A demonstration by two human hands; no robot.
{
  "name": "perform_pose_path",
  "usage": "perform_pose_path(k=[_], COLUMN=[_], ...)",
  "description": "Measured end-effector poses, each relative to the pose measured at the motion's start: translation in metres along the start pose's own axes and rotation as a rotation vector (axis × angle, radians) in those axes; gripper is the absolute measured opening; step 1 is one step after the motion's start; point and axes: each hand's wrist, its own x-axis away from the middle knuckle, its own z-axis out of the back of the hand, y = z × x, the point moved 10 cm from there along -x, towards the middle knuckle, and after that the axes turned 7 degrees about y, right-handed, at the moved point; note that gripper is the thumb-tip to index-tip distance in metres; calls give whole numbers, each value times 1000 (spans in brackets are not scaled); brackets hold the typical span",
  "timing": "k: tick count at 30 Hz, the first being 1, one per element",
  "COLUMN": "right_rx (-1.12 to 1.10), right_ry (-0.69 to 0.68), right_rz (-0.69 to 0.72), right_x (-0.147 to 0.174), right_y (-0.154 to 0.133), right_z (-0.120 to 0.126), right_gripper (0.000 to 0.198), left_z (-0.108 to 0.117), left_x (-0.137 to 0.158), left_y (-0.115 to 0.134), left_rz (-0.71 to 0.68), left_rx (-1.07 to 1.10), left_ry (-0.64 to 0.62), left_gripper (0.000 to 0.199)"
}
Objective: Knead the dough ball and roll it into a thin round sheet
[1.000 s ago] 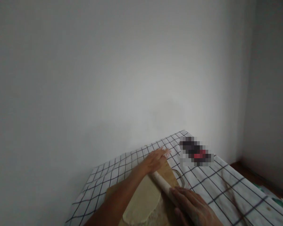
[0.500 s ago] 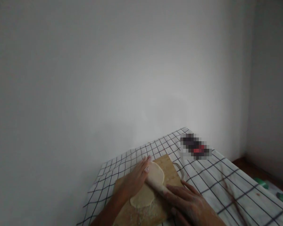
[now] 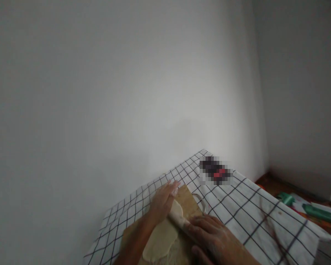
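Observation:
A pale wooden rolling pin (image 3: 180, 221) lies across a flat sheet of dough (image 3: 160, 239). The dough rests on a wooden board (image 3: 188, 200), and flour marks the board's near part. My left hand (image 3: 162, 202) is on the pin's far end, its fingers long and whitened with flour at the tips. Over the near end, my right hand (image 3: 211, 233) bends its fingers onto the pin. The larger part of the dough shows on the near-left side of the pin, with a small part beyond it. Both ends of the pin are hidden by my hands.
A white checked cloth (image 3: 253, 209) covers the table. A looped handle (image 3: 200, 203) sticks out from the board. A pixelated dark and red item (image 3: 216, 171) lies farther back. Walls rise behind, and green items (image 3: 320, 213) lie beyond the table's right edge.
Both hands have moved the rolling pin across the dough towards its far-right side; less dough shows beyond it. The view has turned right, bringing more of the green items into sight.

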Motion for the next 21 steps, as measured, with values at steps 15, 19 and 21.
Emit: perform_pose_path(k=[15, 19, 21], right_rx=[128, 78, 45], right_ry=[57, -59, -102], right_rz=[19, 89, 102], right_x=[-1, -3, -2], right_y=[6, -9, -16], right_z=[1, -3, -1], right_gripper=[39, 51, 58], left_z=[-29, -4, 5], left_x=[-38, 14, 47], left_y=[10, -4, -13], left_rz=[-104, -46, -27], left_rx=[52, -27, -79], left_ry=[-153, -118, -97], left_gripper=[50, 51, 52])
